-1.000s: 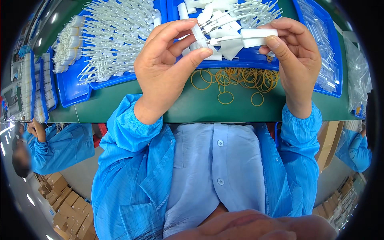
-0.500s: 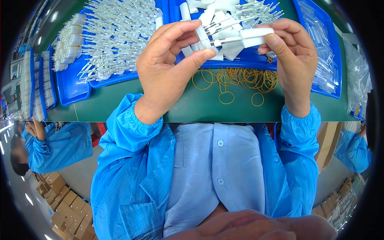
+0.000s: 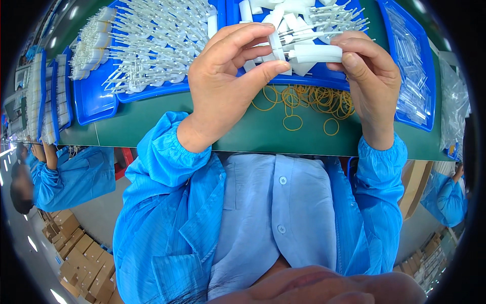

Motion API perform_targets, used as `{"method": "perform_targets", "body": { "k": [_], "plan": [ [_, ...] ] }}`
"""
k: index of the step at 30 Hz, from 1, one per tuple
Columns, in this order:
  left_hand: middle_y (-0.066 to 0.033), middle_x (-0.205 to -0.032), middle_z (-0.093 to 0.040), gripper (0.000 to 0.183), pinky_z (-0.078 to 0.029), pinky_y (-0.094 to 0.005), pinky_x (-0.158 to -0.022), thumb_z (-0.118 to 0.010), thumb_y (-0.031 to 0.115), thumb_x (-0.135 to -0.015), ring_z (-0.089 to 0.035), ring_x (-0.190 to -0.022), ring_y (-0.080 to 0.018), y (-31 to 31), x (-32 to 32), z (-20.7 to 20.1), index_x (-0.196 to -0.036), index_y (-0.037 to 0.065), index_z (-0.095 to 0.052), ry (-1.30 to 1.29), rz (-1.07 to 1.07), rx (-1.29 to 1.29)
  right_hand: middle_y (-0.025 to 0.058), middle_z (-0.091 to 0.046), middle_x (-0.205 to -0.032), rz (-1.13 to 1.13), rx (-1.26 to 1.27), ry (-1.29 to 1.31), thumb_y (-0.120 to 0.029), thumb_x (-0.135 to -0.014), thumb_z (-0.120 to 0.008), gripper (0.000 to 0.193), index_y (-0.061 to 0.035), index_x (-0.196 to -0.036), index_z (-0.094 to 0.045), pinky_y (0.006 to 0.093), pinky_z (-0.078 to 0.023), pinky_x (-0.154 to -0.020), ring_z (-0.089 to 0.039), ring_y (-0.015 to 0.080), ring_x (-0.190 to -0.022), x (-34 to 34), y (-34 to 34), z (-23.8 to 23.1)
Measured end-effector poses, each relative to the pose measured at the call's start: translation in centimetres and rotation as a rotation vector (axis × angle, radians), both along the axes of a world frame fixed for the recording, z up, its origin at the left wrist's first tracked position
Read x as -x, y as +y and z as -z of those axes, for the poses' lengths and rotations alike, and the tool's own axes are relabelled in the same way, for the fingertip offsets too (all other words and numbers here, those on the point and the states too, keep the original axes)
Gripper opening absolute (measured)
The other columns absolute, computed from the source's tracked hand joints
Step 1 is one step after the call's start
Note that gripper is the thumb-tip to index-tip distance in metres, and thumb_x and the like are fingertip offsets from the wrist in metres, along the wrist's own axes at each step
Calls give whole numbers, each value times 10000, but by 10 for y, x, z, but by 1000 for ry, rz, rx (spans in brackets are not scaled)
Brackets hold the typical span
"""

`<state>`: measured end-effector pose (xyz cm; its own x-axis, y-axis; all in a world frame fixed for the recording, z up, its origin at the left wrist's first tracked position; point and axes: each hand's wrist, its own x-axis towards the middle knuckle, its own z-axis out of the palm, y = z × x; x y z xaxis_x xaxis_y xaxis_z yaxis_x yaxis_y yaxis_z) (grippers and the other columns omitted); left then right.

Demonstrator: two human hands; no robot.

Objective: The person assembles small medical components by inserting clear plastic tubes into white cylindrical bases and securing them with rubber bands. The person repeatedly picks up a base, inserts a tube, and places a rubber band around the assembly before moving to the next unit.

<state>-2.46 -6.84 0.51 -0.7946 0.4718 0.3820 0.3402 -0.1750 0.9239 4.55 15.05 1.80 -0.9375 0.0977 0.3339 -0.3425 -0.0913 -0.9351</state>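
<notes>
Above the parts tray, my left hand (image 3: 220,78) grips a flat white plastic piece (image 3: 276,46) between thumb and fingers, one edge facing right. My right hand (image 3: 373,73) pinches the right end of a longer white plastic block (image 3: 318,53). The block's left end is close to the flat piece, and a short bit of metal rod shows in the gap. Whether the two white pieces touch is hard to make out. Behind them, a blue tray (image 3: 314,80) holds white plastic parts (image 3: 291,7) and several thin rods (image 3: 339,19).
Yellow rubber bands (image 3: 314,101) lie on the green table (image 3: 228,131). At left stand a tray of white rod assemblies (image 3: 157,40) and banded white bundles (image 3: 93,48). A right-hand tray (image 3: 428,119) holds clear tubes (image 3: 407,66). People in blue sleeves (image 3: 76,177) work at both sides.
My left hand has moved right, bringing the flat piece closer to the block. The length of rod showing between the pieces has shrunk. My right hand has stayed nearly in place.
</notes>
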Motion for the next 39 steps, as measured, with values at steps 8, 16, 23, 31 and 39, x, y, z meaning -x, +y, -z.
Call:
{"method": "perform_targets", "body": {
  "k": [8, 16, 23, 31, 39],
  "plan": [
    [-165, -1235, -534, 442, -521, -362, -970, -673, -146, -775, -575, -1137, -259, 4, 0, 3, -1193, -68, -552, -43, 44, -69, 86, -609, -999, 121, -244, 88, 36, -846, -654, 182, 28, -1026, -678, 241, -562, -717, -639, 166, -894, -1, -14, -1],
    [-178, -1208, -561, 424, -526, -373, -928, -663, -81, -813, -589, -1109, -253, 0, 14, 4, -1208, -47, -515, -209, -76, -277, 81, -630, -1006, 478, -721, 311, 43, -819, -658, 191, -19, -998, -682, 255, -495, -722, -611, 164, -837, 4, -3, -12],
    [-154, -1178, -563, 432, -517, -369, -933, -659, -50, -832, -593, -1092, -251, -3, 12, -4, -1238, -33, -512, -323, -106, -308, 118, -628, -973, 244, -1206, 245, -14, -783, -674, 242, -54, -1016, -620, 388, -514, -722, -617, 325, -840, 9, -18, 6],
    [-201, -1136, -610, 439, -543, -323, -907, -656, -118, -812, -620, -1064, -241, -2, 2, -7, -1219, -38, -510, -285, 3, -347, 105, -638, -1029, 310, -891, 85, -39, -810, -702, 282, -16, -1077, -614, 292, -528, -635, -642, 212, -724, 10, -8, 6],
    [-150, -1194, -536, 441, -541, -356, -949, -678, -137, -777, -595, -1106, -258, 0, -1, -1, -1184, -45, -537, -104, 0, -218, 93, -631, -1002, 171, -255, 23, 8, -845, -680, 247, 29, -1086, -630, 210, -522, -682, -623, 109, -783, 5, 3, -10]
  ]
}}
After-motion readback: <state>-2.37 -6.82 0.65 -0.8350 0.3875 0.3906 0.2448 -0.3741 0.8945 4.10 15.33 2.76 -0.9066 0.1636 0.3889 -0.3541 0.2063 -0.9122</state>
